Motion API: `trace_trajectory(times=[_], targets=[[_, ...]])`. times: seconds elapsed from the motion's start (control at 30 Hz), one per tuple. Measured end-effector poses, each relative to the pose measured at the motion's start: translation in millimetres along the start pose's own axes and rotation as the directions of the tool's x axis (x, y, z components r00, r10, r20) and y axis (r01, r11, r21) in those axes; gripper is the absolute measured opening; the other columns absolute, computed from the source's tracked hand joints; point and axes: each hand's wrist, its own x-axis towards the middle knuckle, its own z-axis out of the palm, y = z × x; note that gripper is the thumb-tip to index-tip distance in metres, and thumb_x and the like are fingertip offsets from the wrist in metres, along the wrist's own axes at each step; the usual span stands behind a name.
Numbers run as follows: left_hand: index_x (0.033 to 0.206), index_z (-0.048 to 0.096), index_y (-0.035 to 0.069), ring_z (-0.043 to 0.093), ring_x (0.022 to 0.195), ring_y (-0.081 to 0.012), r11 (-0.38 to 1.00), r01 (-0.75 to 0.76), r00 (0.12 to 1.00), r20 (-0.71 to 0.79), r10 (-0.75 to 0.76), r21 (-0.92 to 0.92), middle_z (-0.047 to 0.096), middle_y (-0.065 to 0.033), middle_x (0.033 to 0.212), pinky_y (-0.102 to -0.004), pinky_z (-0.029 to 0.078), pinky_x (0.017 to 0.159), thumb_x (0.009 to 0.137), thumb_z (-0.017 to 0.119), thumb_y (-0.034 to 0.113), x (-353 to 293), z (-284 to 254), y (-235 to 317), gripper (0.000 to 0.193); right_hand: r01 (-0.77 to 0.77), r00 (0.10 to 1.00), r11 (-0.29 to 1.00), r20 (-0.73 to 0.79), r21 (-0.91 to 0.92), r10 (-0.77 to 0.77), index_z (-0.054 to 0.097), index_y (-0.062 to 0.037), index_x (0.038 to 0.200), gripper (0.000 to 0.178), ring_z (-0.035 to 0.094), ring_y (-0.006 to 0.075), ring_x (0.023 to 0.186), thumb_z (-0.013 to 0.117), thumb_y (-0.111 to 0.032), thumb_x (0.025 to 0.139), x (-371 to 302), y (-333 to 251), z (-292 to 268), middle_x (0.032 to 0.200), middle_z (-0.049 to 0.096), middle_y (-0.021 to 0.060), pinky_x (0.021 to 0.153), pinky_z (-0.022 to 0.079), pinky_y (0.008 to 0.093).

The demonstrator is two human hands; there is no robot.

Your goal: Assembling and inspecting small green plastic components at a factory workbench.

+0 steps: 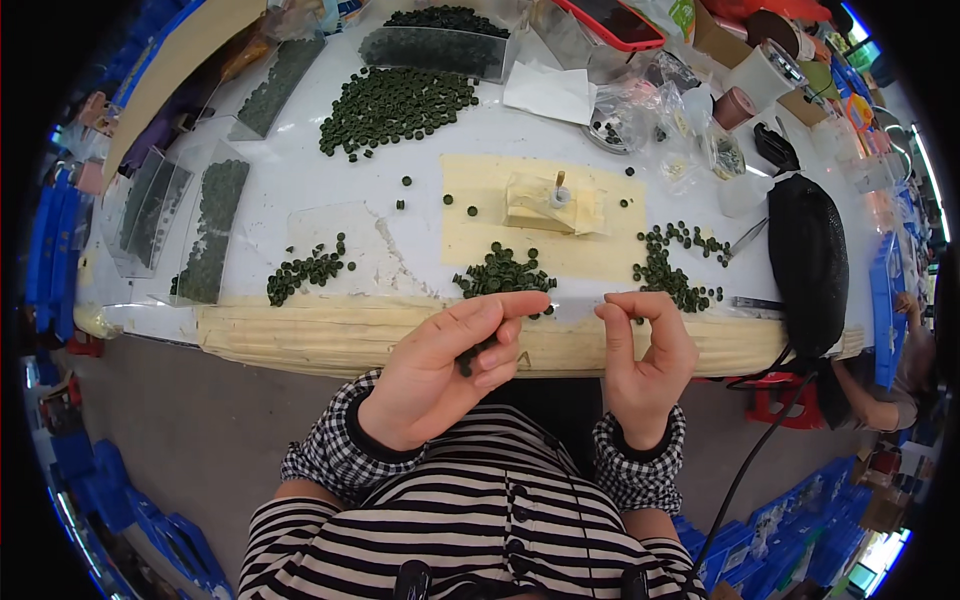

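Over the padded near edge of the table, my left hand (440,355) curls its lower fingers around a few small dark green round pieces (466,360). Its index finger points right. My right hand (652,350) is apart from it, thumb and index fingertip pinched close together; anything between them is too small to make out. Just beyond the left fingers lies a pile of the same green pieces (503,268), partly hidden by that hand. Behind my right hand is another loose group of green pieces (665,275). A yellowish block with an upright peg (556,202) stands farther back.
Clear boxes of green pieces (215,225) stand at the left, another box (440,50) at the back. A large loose heap (395,105) and a white tissue (550,92) lie before it. On the right are tweezers (748,236) and a black bag-like object (808,265).
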Motion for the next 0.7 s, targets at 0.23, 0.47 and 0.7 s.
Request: trace_trajectory(times=[0.23, 0.47, 0.7], targets=[[0.114, 0.058, 0.0, 0.034, 0.057, -0.0031, 1.0, -0.012, 0.999, 0.039, 0.012, 0.0, 0.062, -0.0036, 0.091, -0.0172, 0.031, 0.053, 0.096, 0.053, 0.013, 3.9, -11.9, -6.6, 0.023, -0.148, 0.986, 0.919, 0.124, 0.367, 0.109, 0.067, 0.0013, 0.09, 0.016, 0.063, 0.0184, 0.073, 0.069, 0.006, 0.075, -6.5, -11.3, 1.3, 0.083, 0.068, 0.0102, 0.066, 0.048, 0.0263], [0.106, 0.061, 0.003, 0.033, 0.054, -0.002, 0.998, -0.014, 1.0, 0.001, 0.014, 0.059, 0.065, -0.0051, 0.088, -0.0166, 0.03, 0.05, 0.094, 0.057, 0.014, 2.5, -4.4, -5.1, 0.017, -0.005, 0.985, 0.946, 0.164, 0.324, -0.051, 0.067, 0.0022, 0.09, 0.019, 0.062, 0.019, 0.074, 0.069, 0.009, 0.073, -4.9, -9.0, 0.9, 0.083, 0.068, 0.0108, 0.067, 0.047, 0.0277], [0.099, 0.062, 0.003, 0.034, 0.054, -0.0025, 0.996, -0.08, 0.994, 0.071, 0.077, 0.029, 0.064, -0.0042, 0.087, -0.0174, 0.029, 0.049, 0.093, 0.06, 0.014, 5.6, -16.9, -13.0, 0.012, -0.045, 0.991, 0.919, 0.136, 0.393, -0.01, 0.068, 0.0, 0.088, 0.02, 0.06, 0.019, 0.071, 0.072, 0.007, 0.071, -9.4, -11.4, 7.0, 0.081, 0.066, 0.0096, 0.065, 0.044, 0.0274]])
